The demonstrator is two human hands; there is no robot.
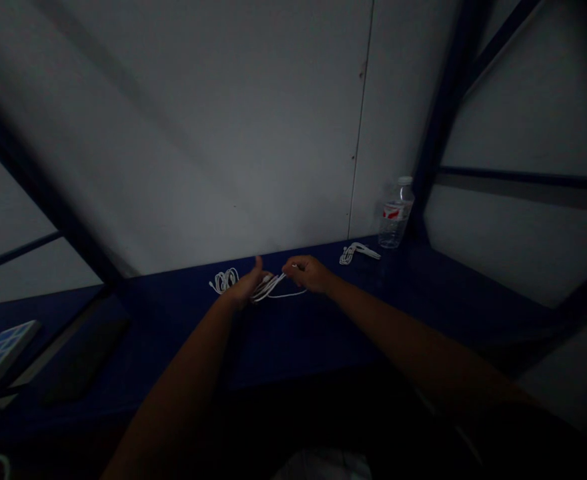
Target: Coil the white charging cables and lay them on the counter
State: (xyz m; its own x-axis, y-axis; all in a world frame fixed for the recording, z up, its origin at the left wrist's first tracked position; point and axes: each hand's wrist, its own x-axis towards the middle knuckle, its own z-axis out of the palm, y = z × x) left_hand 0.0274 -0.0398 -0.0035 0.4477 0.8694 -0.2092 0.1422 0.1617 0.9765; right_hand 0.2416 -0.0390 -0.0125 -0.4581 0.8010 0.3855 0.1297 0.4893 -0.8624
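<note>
A white cable (pixel 267 287) is gathered in long loops between my two hands, low over the blue shelf (pixel 293 340). My left hand (pixel 246 285) has the left end of the loops at its fingers, which are partly hidden, while its thumb points up. On the other side, my right hand (pixel 307 273) is closed on the right end of the loops. One strand sags below them toward the right hand. Just left of my left hand lies a coiled white cable (pixel 225 280).
Farther right, a bundled white cable (pixel 357 252) lies beside a clear plastic bottle (pixel 395 217) with a red and white label. A blue and white box (pixel 6 347) and a dark flat item (pixel 86 360) are at the left. Blue metal frame bars (pixel 38 180) flank the pale wall.
</note>
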